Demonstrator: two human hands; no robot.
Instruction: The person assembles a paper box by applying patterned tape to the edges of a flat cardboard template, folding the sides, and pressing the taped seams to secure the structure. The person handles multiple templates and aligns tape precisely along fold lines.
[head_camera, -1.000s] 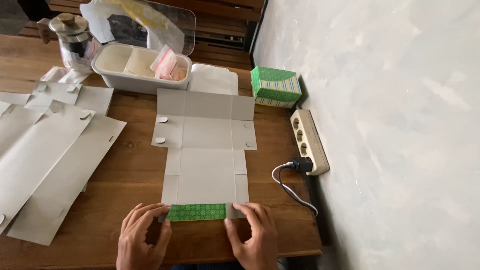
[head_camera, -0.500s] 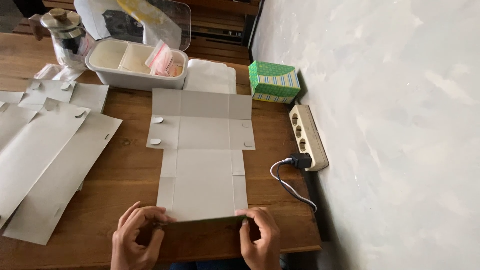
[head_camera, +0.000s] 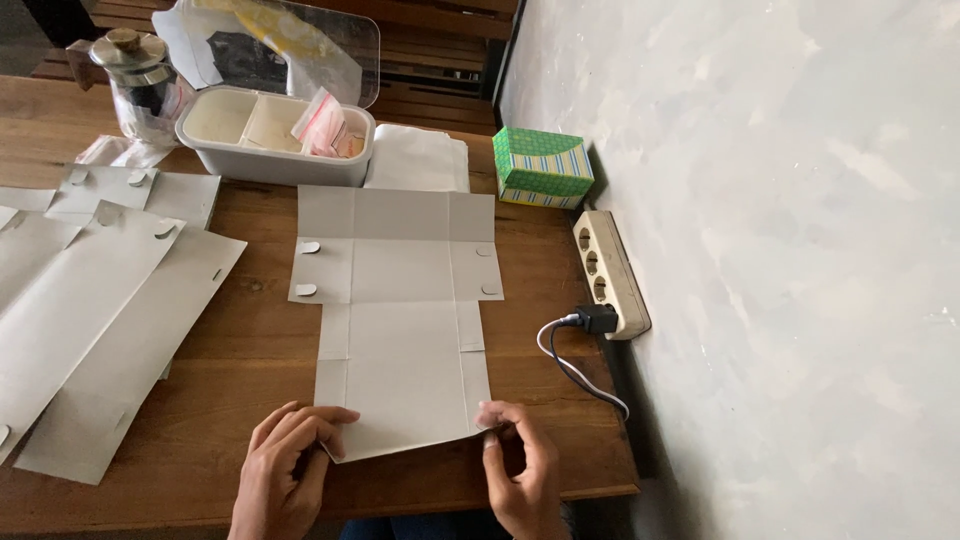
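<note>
Bare wooden table (head_camera: 250, 340) lies open between the flat cardboard blank (head_camera: 400, 310) and the grey sheets (head_camera: 90, 320); the power strip (head_camera: 608, 272) and its cable (head_camera: 570, 360) crowd the right edge. A grey tray (head_camera: 270, 150) and green box (head_camera: 542, 166) block the far side.

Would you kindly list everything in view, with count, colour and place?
flat box blank: one, grey-white, table centre, near edge lifted.
stacked blanks: several, grey-white, table left.
divided tray: one, white, far side, small pink bag inside.
clear lid: one, behind the tray.
glass jar: one, metal lid, far left.
folded sheets: a pile, white, right of the tray.
tissue box: one, green striped, by the wall.
power strip: one, cream, black plug and white cable.
table: one, brown wood.
left hand: on the blank's near left corner.
right hand: on its near right corner.
</note>
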